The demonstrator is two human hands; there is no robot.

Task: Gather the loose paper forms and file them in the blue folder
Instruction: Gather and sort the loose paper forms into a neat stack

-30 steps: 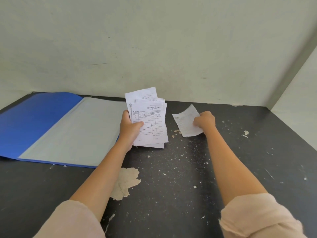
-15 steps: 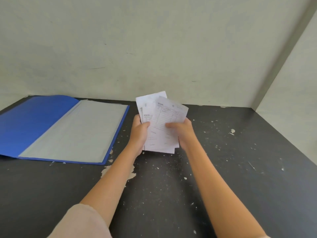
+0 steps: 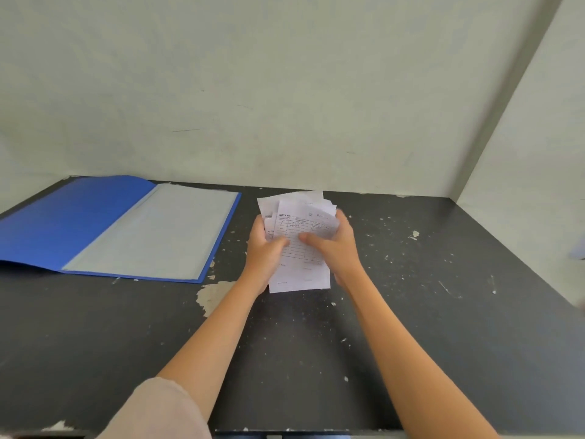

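Note:
A stack of white paper forms point(image 3: 299, 248) with printed tables is held upright just above the dark table, roughly in the middle of the view. My left hand point(image 3: 264, 251) grips the stack's left edge with the thumb on the front sheet. My right hand point(image 3: 332, 245) grips its right edge, thumb also on the front. The sheets are uneven, with corners fanning out at the top. The blue folder point(image 3: 72, 223) lies open flat to the left, its right half showing pale clear sleeves point(image 3: 164, 229). The forms are apart from the folder.
The dark table point(image 3: 411, 312) is scratched, with a patch of peeled paint point(image 3: 212, 294) near my left forearm. A pale wall point(image 3: 285, 90) stands right behind the folder and another closes the right side. The table's front edge runs along the bottom.
My right hand picked a loose form off the table at the right and brought it onto the stack. Both hands now hold the stack together, slightly lower and squarer than before.

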